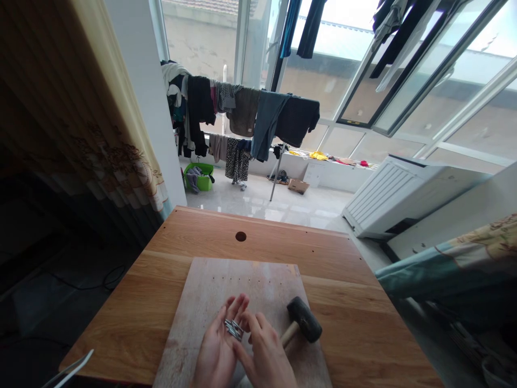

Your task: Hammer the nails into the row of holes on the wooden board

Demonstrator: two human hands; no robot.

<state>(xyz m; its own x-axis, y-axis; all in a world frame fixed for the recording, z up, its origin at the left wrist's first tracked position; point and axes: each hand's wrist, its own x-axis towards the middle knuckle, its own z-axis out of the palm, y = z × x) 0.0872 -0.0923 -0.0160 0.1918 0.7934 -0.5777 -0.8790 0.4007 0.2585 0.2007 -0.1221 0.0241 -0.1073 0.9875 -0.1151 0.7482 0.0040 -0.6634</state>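
My left hand (218,345) is cupped palm up above the board, with a small pile of silvery metal pins (233,328) lying in it; whether they are nails or screws is too small to tell. Over that palm, my right hand (264,347) has its fingers bent towards the pins, with the thumb apart from the fingertips. Under both hands lies a pale, worn wooden board (186,323) with a row of small dark dots across its far part. A black-headed mallet (305,319) rests on the board's right side, its light handle partly hidden behind my right hand.
The board sits on a wooden table (355,312) with a round hole (240,236) near its far edge. Beyond stand a laundry rack (274,178), a green basket (205,183) and a white cabinet-like unit (396,194). Curtains (121,134) hang on both sides.
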